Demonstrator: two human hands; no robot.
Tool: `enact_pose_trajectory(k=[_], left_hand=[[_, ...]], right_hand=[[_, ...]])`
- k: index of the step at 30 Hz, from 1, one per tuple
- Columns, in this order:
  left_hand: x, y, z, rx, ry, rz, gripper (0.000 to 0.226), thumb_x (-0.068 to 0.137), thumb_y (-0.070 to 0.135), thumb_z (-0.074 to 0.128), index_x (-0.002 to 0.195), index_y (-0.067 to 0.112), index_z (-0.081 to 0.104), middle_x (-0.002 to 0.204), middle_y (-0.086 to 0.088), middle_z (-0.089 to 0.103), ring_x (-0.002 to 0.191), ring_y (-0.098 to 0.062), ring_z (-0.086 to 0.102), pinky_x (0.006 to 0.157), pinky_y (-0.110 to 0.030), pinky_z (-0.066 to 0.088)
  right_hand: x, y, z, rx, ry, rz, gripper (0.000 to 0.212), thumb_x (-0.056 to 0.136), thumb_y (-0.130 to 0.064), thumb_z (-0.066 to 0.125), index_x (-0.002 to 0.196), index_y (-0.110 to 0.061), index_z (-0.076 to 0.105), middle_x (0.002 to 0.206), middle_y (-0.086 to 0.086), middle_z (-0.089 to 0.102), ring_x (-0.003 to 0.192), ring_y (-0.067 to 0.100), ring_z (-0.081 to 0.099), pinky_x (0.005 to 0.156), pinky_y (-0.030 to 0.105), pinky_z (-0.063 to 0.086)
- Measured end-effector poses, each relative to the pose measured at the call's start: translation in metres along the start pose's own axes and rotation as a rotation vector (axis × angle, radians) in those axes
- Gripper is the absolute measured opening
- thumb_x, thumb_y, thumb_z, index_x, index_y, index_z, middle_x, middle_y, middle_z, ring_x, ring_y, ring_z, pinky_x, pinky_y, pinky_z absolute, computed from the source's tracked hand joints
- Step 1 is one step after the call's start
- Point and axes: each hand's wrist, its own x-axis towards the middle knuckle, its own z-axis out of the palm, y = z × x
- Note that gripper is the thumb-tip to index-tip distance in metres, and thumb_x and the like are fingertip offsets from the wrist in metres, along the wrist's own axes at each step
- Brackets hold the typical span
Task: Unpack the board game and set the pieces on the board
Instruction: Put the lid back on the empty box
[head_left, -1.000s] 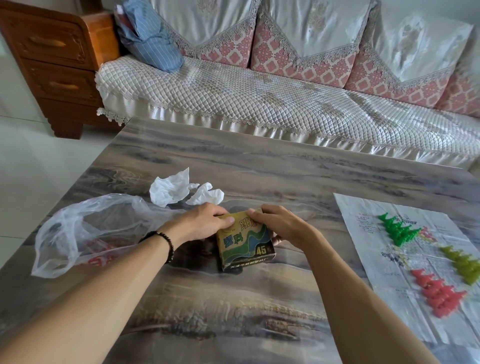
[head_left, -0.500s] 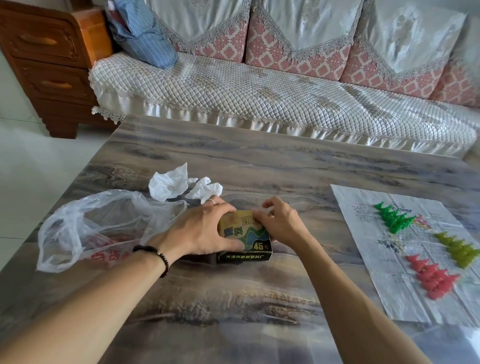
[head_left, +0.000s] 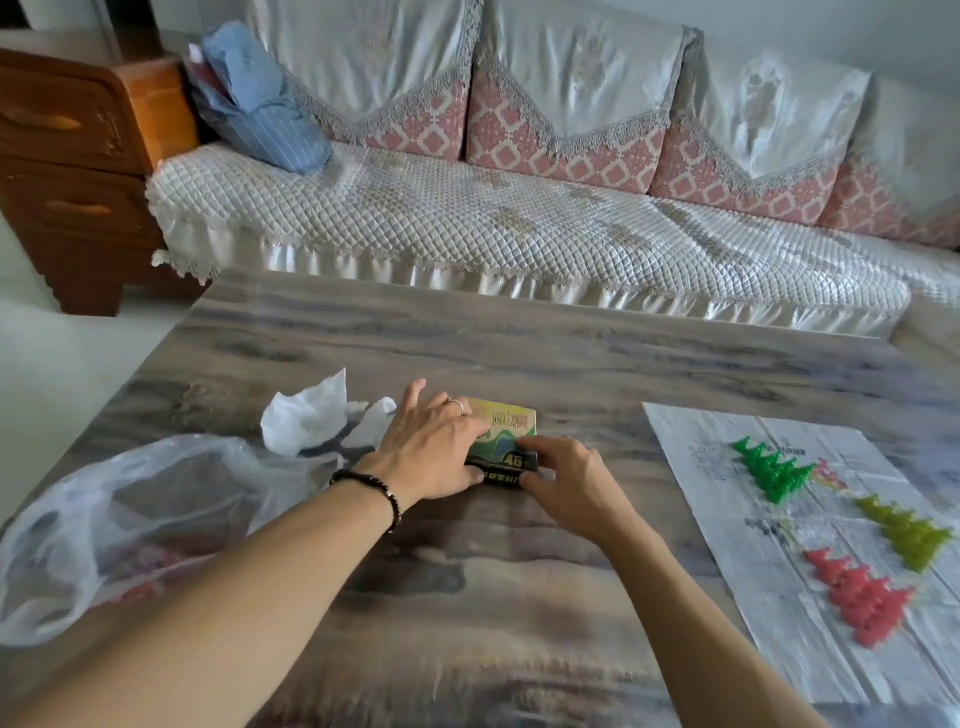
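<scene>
Both hands sit on the small game box (head_left: 503, 441) mid-table: left hand (head_left: 436, 452) lies flat across its top to pin it, right hand (head_left: 563, 475) pinches the near corner, beside the paper board (head_left: 727, 519) with pieces.

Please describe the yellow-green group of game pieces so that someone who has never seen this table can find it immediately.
Look at the white paper game board lying on the right side of the marbled table. Three triangular clusters of small plastic pieces stand on it. The yellow-green pieces form the middle cluster, farthest to the right, between the bright green pieces behind and the red pieces in front.
</scene>
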Motion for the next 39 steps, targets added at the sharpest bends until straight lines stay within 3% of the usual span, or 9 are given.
enact_pose_trajectory(k=[3, 6, 13, 18, 23, 27, 30, 33, 39], left_hand=[[0.024, -0.021, -0.003, -0.042, -0.035, -0.045, 0.058, 0.085, 0.055, 0.062, 0.138, 0.033, 0.049, 0.142, -0.001, 0.05, 0.131, -0.021, 0.042, 0.116, -0.058, -0.006], [0.041, -0.049, -0.006, -0.068, -0.043, -0.122, 0.059, 0.087, 0.053, 0.061, 0.141, 0.036, 0.046, 0.14, -0.003, 0.053, 0.13, -0.022, 0.045, 0.115, -0.06, -0.01], [0.048, -0.12, -0.002, -0.22, -0.103, -0.406, 0.05, 0.095, 0.052, 0.05, 0.143, 0.038, 0.043, 0.147, 0.0, 0.046, 0.136, -0.021, 0.041, 0.117, -0.061, 0.004], [0.033, -0.166, -0.005, -0.177, -0.151, -0.485, 0.056, 0.093, 0.056, 0.051, 0.145, 0.039, 0.039, 0.147, -0.001, 0.047, 0.137, -0.021, 0.04, 0.117, -0.057, 0.009], [0.014, -0.198, -0.022, -0.254, -0.167, -0.574, 0.046, 0.099, 0.047, 0.045, 0.141, 0.029, 0.048, 0.144, -0.004, 0.051, 0.132, -0.026, 0.045, 0.113, -0.047, 0.024], [-0.005, -0.223, -0.025, -0.284, -0.193, -0.605, 0.044, 0.104, 0.039, 0.032, 0.141, 0.022, 0.049, 0.142, -0.009, 0.052, 0.127, -0.027, 0.05, 0.098, -0.034, 0.04], [-0.018, -0.231, -0.024, -0.263, -0.195, -0.62, 0.045, 0.105, 0.035, 0.032, 0.148, 0.024, 0.039, 0.15, -0.007, 0.043, 0.135, -0.025, 0.041, 0.102, -0.032, 0.038], [-0.028, -0.235, -0.023, -0.281, -0.187, -0.633, 0.047, 0.106, 0.034, 0.031, 0.152, 0.027, 0.029, 0.155, -0.007, 0.034, 0.141, -0.024, 0.032, 0.106, -0.033, 0.033], [-0.035, -0.23, -0.011, -0.343, -0.161, -0.619, 0.053, 0.103, 0.035, 0.039, 0.153, 0.025, 0.025, 0.157, -0.01, 0.024, 0.141, -0.029, 0.032, 0.111, -0.037, 0.032]], right_hand=[[0.034, -0.009, 0.003, 0.008, 0.034, 0.001, 0.048, 0.083, -0.019, 0.057, 0.13, -0.03, 0.058, 0.122, 0.005, 0.065, 0.104, 0.024, 0.062, 0.09, 0.032, 0.049], [0.069, -0.025, 0.011, 0.006, 0.05, -0.014, 0.046, 0.085, -0.019, 0.057, 0.13, -0.03, 0.058, 0.121, 0.008, 0.066, 0.101, 0.029, 0.064, 0.09, 0.038, 0.051], [0.141, -0.072, 0.044, -0.051, -0.042, -0.13, 0.049, 0.092, -0.015, 0.042, 0.136, -0.033, 0.051, 0.126, 0.01, 0.062, 0.106, 0.029, 0.059, 0.09, 0.033, 0.047], [0.174, -0.11, 0.068, -0.055, -0.115, -0.19, 0.054, 0.091, -0.009, 0.035, 0.138, -0.032, 0.05, 0.131, 0.009, 0.059, 0.113, 0.03, 0.058, 0.095, 0.033, 0.044], [0.192, -0.152, 0.096, -0.063, -0.193, -0.242, 0.055, 0.089, -0.011, 0.041, 0.139, -0.034, 0.046, 0.131, 0.005, 0.06, 0.115, 0.027, 0.057, 0.098, 0.034, 0.045], [0.193, -0.179, 0.109, -0.049, -0.237, -0.282, 0.054, 0.091, -0.014, 0.034, 0.137, -0.038, 0.048, 0.123, 0.008, 0.064, 0.109, 0.031, 0.059, 0.093, 0.04, 0.049], [0.189, -0.192, 0.114, -0.057, -0.271, -0.311, 0.058, 0.087, -0.011, 0.031, 0.132, -0.042, 0.05, 0.105, 0.008, 0.067, 0.102, 0.033, 0.061, 0.089, 0.044, 0.051], [0.187, -0.2, 0.117, -0.053, -0.27, -0.33, 0.063, 0.085, -0.009, 0.028, 0.131, -0.046, 0.049, 0.118, 0.005, 0.065, 0.101, 0.031, 0.061, 0.087, 0.045, 0.052], [0.176, -0.191, 0.106, -0.019, -0.318, -0.398, 0.045, 0.097, -0.011, 0.033, 0.128, -0.033, 0.055, 0.096, -0.002, 0.059, 0.074, 0.016, 0.051, 0.063, 0.026, 0.04]])
